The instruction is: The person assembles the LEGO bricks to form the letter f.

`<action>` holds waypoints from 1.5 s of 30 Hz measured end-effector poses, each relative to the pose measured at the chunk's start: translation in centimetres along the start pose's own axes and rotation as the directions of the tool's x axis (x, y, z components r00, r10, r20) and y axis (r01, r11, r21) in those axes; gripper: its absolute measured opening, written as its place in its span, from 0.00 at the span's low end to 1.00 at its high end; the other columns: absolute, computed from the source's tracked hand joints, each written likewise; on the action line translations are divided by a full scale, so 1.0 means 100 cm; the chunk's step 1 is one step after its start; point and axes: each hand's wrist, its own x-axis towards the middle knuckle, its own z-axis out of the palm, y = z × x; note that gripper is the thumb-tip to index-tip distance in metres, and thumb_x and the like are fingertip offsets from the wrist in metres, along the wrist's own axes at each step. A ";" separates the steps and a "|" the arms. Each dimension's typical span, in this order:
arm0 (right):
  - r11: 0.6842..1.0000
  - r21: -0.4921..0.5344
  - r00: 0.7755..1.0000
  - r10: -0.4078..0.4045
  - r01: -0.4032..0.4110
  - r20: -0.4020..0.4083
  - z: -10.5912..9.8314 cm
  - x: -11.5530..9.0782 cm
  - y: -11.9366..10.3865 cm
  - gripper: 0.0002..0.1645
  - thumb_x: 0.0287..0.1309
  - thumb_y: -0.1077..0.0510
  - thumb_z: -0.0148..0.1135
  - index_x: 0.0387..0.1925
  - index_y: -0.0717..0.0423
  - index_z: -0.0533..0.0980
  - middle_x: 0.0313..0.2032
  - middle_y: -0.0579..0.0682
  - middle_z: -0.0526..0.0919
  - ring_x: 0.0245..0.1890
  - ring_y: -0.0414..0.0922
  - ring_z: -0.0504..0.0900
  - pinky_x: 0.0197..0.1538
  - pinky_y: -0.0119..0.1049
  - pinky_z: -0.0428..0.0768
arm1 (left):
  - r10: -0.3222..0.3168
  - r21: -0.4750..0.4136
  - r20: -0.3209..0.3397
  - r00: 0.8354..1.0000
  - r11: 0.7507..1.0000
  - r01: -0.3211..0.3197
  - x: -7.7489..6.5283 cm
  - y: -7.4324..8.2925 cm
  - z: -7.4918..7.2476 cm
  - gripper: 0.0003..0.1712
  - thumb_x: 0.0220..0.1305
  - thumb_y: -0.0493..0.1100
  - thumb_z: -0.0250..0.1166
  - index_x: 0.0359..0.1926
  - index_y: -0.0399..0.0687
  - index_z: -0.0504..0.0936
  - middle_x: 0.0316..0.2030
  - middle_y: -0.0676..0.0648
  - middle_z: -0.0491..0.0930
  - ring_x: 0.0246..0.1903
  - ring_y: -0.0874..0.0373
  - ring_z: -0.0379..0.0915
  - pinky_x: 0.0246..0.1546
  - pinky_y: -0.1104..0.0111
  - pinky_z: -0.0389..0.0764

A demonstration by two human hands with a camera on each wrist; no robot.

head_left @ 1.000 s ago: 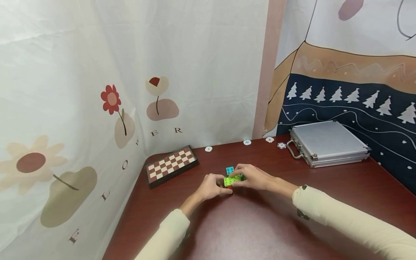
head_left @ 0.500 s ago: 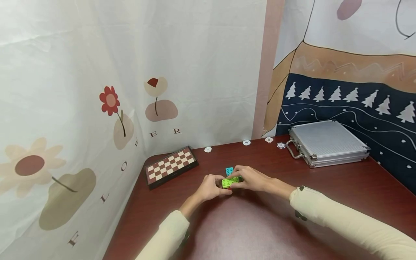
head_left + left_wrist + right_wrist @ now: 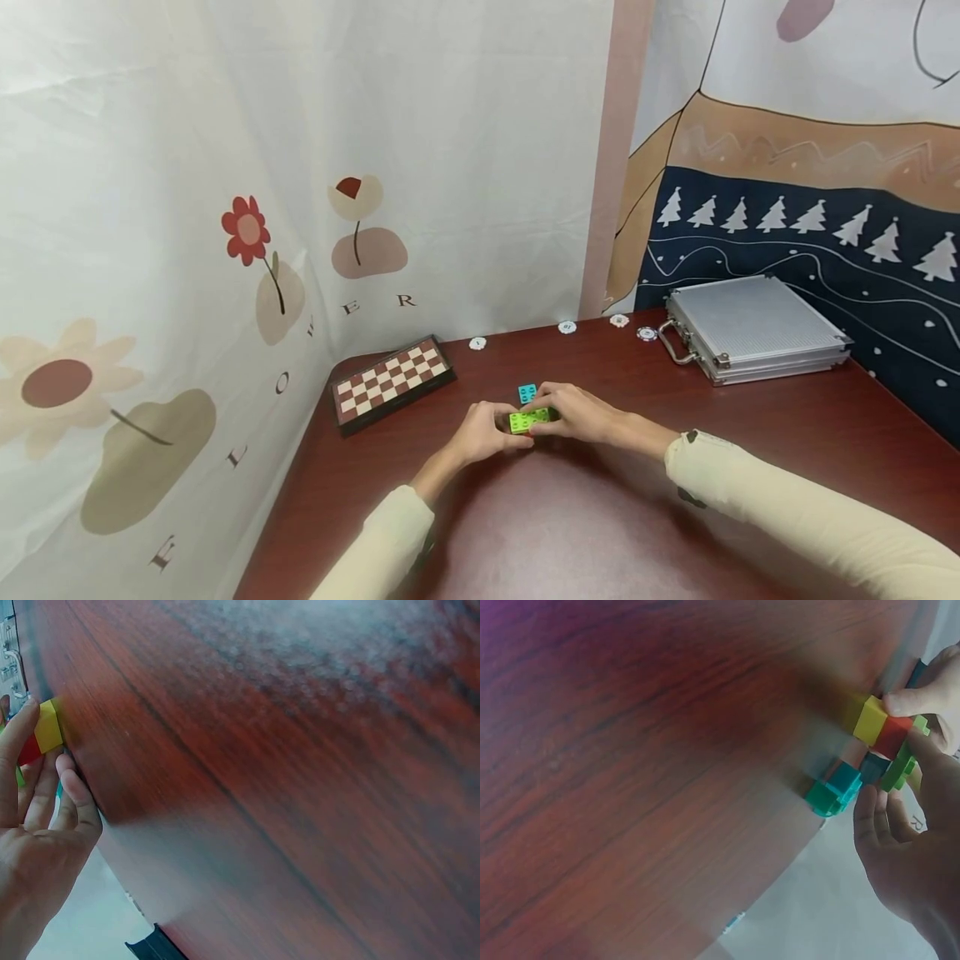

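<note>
Both hands are at a small stack of toy building bricks. At its bottom is a yellow brick (image 3: 870, 720), with a red brick (image 3: 894, 735) above it and a longer lime-green brick (image 3: 519, 423) on top. My left hand (image 3: 478, 435) grips the stack from the left, its thumb on the red brick in the left wrist view. From the right, my right hand (image 3: 581, 412) pinches the lime-green brick between thumb and fingers, hiding its right end. Just behind sits a blue brick (image 3: 527, 390); the right wrist view shows a green brick (image 3: 823, 799) against it.
A checkered board (image 3: 392, 382) in a dark frame lies at the back left of the brown table (image 3: 600, 517). Several poker chips (image 3: 567, 328) line the back edge. A silver case (image 3: 757, 325) stands at the back right, before the printed curtains.
My right hand has brought the lime-green brick slightly left, and it sits straighter over the red one. The left hand keeps its place at the stack. The head view has shifted a little.
</note>
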 end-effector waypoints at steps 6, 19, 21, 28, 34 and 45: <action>0.999 -0.043 1.000 -0.004 0.003 -0.028 0.003 -0.003 0.000 0.18 0.65 0.48 0.72 0.54 0.48 0.87 0.42 0.45 0.81 0.36 0.39 0.76 0.38 0.30 0.75 | 0.009 -0.003 0.008 1.000 1.000 -0.009 0.000 0.000 0.000 0.18 0.54 0.49 0.82 0.46 0.52 0.90 0.22 0.59 0.84 0.20 0.66 0.79 0.25 0.72 0.79; 0.999 0.037 1.000 -0.008 0.008 -0.019 -0.013 -0.002 0.005 0.18 0.66 0.50 0.72 0.53 0.54 0.86 0.45 0.51 0.83 0.41 0.47 0.84 0.44 0.41 0.84 | 0.026 -0.021 0.030 0.999 0.999 -0.026 -0.001 0.002 0.000 0.19 0.55 0.45 0.82 0.47 0.46 0.88 0.23 0.55 0.85 0.19 0.64 0.80 0.23 0.71 0.80; 0.997 0.077 1.000 -0.003 0.005 -0.023 -0.019 -0.003 0.009 0.18 0.66 0.52 0.72 0.53 0.57 0.86 0.45 0.53 0.83 0.42 0.49 0.85 0.44 0.42 0.85 | 0.023 -0.030 0.031 0.999 0.999 -0.022 -0.002 0.003 0.000 0.19 0.56 0.45 0.82 0.47 0.45 0.88 0.23 0.54 0.85 0.19 0.63 0.81 0.23 0.71 0.80; 0.997 0.083 1.000 0.007 -0.005 -0.025 -0.028 -0.007 0.031 0.14 0.66 0.60 0.71 0.52 0.58 0.86 0.46 0.50 0.84 0.46 0.44 0.86 0.50 0.38 0.85 | 0.003 -0.001 0.017 1.000 1.000 -0.003 -0.005 0.005 0.000 0.24 0.55 0.47 0.82 0.50 0.44 0.86 0.24 0.54 0.84 0.19 0.64 0.78 0.27 0.71 0.79; 0.998 0.057 1.000 -0.010 0.009 0.003 -0.027 -0.010 0.045 0.18 0.63 0.66 0.70 0.54 0.62 0.84 0.49 0.54 0.86 0.50 0.49 0.86 0.54 0.46 0.84 | 0.008 0.007 0.021 1.000 1.000 -0.008 -0.008 0.005 -0.001 0.31 0.56 0.49 0.82 0.58 0.43 0.83 0.27 0.53 0.83 0.19 0.64 0.78 0.29 0.70 0.79; 1.000 0.016 0.997 -0.015 0.013 0.078 -0.020 -0.010 0.058 0.24 0.61 0.62 0.73 0.59 0.61 0.82 0.55 0.53 0.86 0.57 0.49 0.83 0.59 0.50 0.80 | 0.052 0.003 -0.037 0.998 0.999 -0.052 -0.010 0.016 -0.007 0.27 0.59 0.49 0.79 0.58 0.47 0.86 0.43 0.51 0.89 0.38 0.63 0.82 0.42 0.67 0.81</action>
